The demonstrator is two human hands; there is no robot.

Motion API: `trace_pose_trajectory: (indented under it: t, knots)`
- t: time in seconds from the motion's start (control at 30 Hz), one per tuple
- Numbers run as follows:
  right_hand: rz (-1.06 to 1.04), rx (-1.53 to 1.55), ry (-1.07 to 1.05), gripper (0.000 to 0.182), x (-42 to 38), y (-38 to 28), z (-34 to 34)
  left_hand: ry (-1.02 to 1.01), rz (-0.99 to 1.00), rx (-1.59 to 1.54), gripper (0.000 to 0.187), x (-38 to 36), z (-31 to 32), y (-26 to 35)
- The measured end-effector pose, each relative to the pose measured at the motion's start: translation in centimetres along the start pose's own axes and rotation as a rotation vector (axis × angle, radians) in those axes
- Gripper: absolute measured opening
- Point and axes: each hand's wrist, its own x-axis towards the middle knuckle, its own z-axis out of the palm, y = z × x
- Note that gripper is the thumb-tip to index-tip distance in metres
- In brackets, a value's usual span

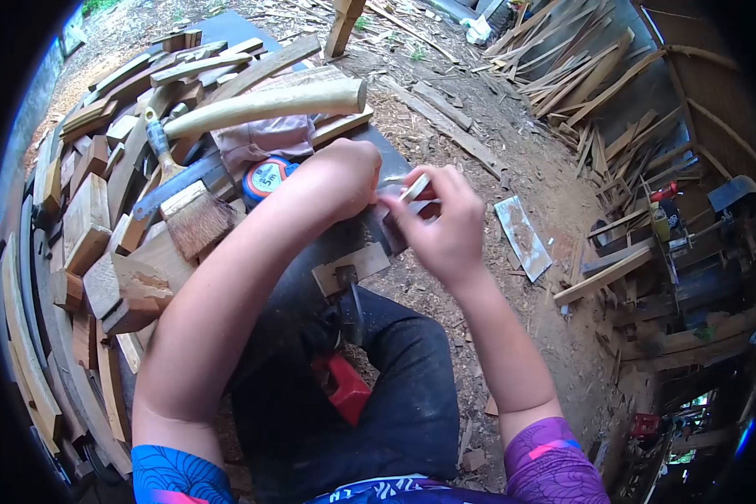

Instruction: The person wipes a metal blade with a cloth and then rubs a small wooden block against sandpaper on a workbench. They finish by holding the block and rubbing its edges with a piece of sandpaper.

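My left hand (344, 172) is closed into a fist over the dark workbench (307, 269), gripping something hidden inside the fingers. Touching it from the right, my right hand (441, 223) pinches a small pale piece of wood (415, 188) with a red mark at its end. Both hands meet above a dark metal plate. Just left of my left hand lies an orange and blue tape measure (267, 178).
A long pale tool handle (269, 107) lies across a pink cloth (265, 139). A brush (195, 220) and many wood offcuts (101, 252) crowd the left. A red clamp (344, 388) sits by my knee. Wood scraps and slats (580, 76) cover the ground at right.
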Motion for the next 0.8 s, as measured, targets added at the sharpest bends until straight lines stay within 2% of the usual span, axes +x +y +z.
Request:
trace_pose_trajectory:
  t: [0.1,0.13,0.2,0.23,0.27,0.4,0.47,0.53,0.6,0.67,0.7,0.73,0.8]
  knots:
    - [0.123,-0.169,0.113,0.026,1.9,3.5,-1.5,0.013,0.005,0.025,0.017,-0.2,0.3,-0.1]
    - [0.243,-0.066,0.107,0.025,2.0,3.7,-1.3,0.013,-0.009,0.019,0.017,-0.3,0.2,-0.4]
    - [0.081,-0.047,0.144,0.025,0.8,2.5,0.8,0.009,-0.016,0.022,0.018,0.0,0.2,-0.1]
    - [0.062,-0.018,0.104,0.027,0.2,1.2,1.5,0.042,0.058,0.061,0.018,0.0,0.2,-0.3]
    - [0.06,0.073,0.085,0.029,-0.3,0.2,1.5,0.028,0.052,0.05,0.019,0.0,0.3,-0.4]
    - [0.208,-0.05,0.158,0.029,1.4,3.6,-0.6,0.047,0.038,0.011,0.018,0.0,0.5,-0.9]
    - [0.075,-0.181,0.185,0.029,1.0,3.4,0.2,0.032,0.037,0.011,0.017,-0.1,0.3,-0.4]
    - [-0.007,-0.048,0.041,0.029,-0.5,-0.5,1.1,0.029,-0.011,0.025,0.016,0.3,0.4,-0.4]
    - [0.059,0.009,-0.023,0.029,-1.0,-0.3,0.6,0.055,0.044,0.043,0.014,-0.1,0.3,-0.3]
    - [0.25,0.048,0.115,0.031,0.1,3.4,-0.8,0.045,0.014,0.02,0.012,-0.3,0.4,-0.2]
    - [0.443,0.116,0.083,0.032,0.7,3.4,-1.7,0.056,-0.004,0.03,0.012,-0.2,0.3,-0.1]
    - [0.444,0.112,0.081,0.032,0.3,3.0,-1.3,0.062,-0.014,0.036,0.011,-0.1,0.4,0.0]
    - [0.081,-0.013,0.088,0.033,-1.4,1.5,-0.3,0.052,0.01,0.032,0.011,0.1,0.5,-0.3]
